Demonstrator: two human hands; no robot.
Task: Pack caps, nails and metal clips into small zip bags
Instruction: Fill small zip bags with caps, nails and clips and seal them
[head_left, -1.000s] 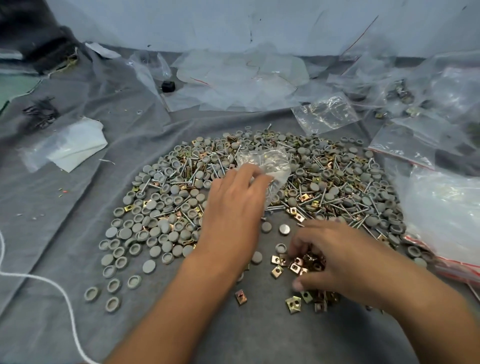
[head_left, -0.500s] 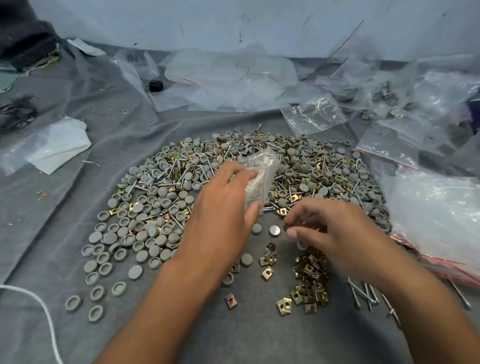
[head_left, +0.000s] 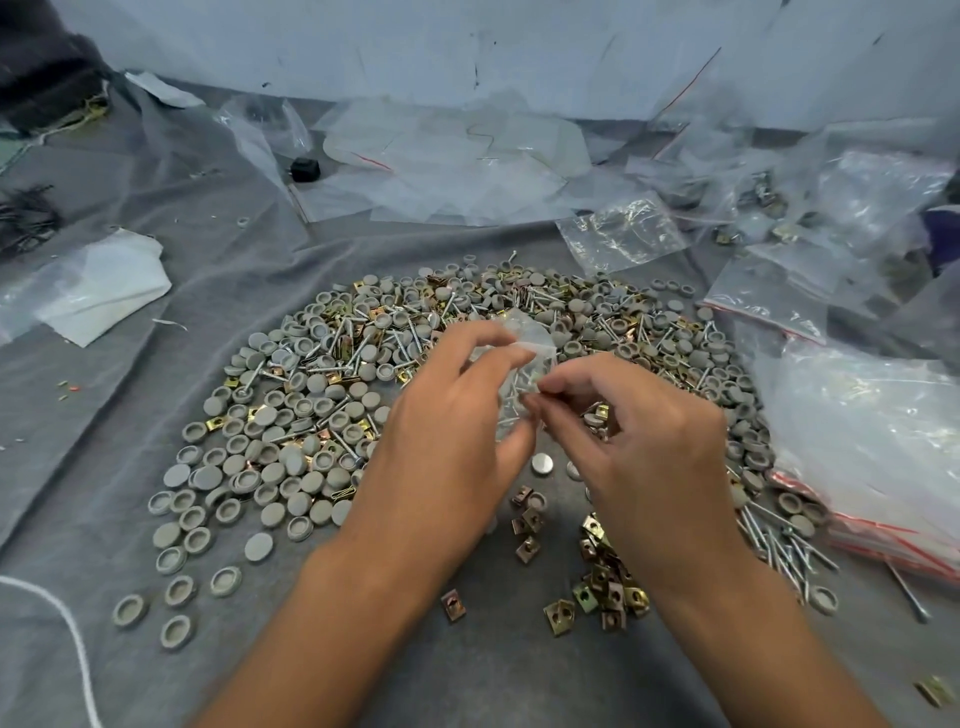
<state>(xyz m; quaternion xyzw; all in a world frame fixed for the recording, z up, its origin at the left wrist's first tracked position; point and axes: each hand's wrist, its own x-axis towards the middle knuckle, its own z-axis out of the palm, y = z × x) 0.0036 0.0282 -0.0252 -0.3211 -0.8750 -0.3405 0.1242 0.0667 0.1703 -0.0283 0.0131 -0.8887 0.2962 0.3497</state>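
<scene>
left hand (head_left: 447, 431) holding zip bag (head_left: 519, 358), right hand (head_left: 639, 441) pinching bag's mouth

grey cloth (head_left: 130, 395), white cord (head_left: 62, 618) (lower left), small black object (head_left: 305, 169) beside plastic

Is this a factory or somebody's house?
Probably a small packing workbench, though I can't tell the building: a heap of caps, nails and clips on grey cloth, with zip bags.

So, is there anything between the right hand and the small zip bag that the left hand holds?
Nothing visible stands between them. The right hand has its fingertips at the opening of the small zip bag, which the left hand holds up above the pile of caps. What the right fingertips pinch is too small to tell.
</scene>
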